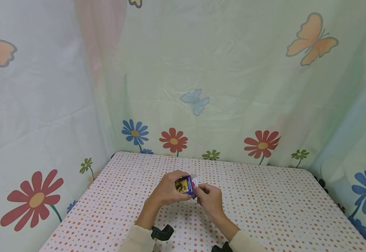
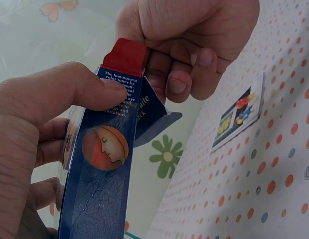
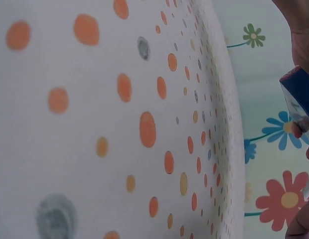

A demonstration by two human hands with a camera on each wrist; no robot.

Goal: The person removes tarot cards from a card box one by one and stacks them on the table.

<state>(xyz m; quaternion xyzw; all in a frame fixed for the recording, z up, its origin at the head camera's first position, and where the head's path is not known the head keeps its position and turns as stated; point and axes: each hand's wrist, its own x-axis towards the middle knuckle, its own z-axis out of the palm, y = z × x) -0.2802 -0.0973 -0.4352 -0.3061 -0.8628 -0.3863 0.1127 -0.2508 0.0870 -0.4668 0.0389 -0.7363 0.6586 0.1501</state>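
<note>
- My left hand (image 1: 168, 187) has its fingers clamped round the small blue box (image 1: 183, 185), which I hold up in front of me, over the near middle of the desk (image 1: 265, 210).
- In the left wrist view my thumb presses the narrow side of the box, over its white lettering; beside it is a round print (image 2: 105, 148) of a face in profile.
- The box is open at the end facing my right hand (image 1: 209, 199) — a red flap (image 2: 127, 55) stands out from it, and a dark blue flap (image 2: 149, 117) with white letters juts off to the side.
- My right fingers are curled in at that open end, together on a pale piece (image 1: 195, 182); I cannot tell whether it is a card or another flap.
- The left wrist view also catches a small picture panel (image 2: 239, 113) against the spotted cover — whether it lies on the desk I cannot tell.
- The cover carries orange, yellow and grey dots.
- I have cream sleeves (image 1: 139, 239), and a black band (image 1: 162, 232) sits at my left wrist.
- Behind the desk hangs a pale curtain (image 1: 233, 87) printed with flowers and butterflies.
</note>
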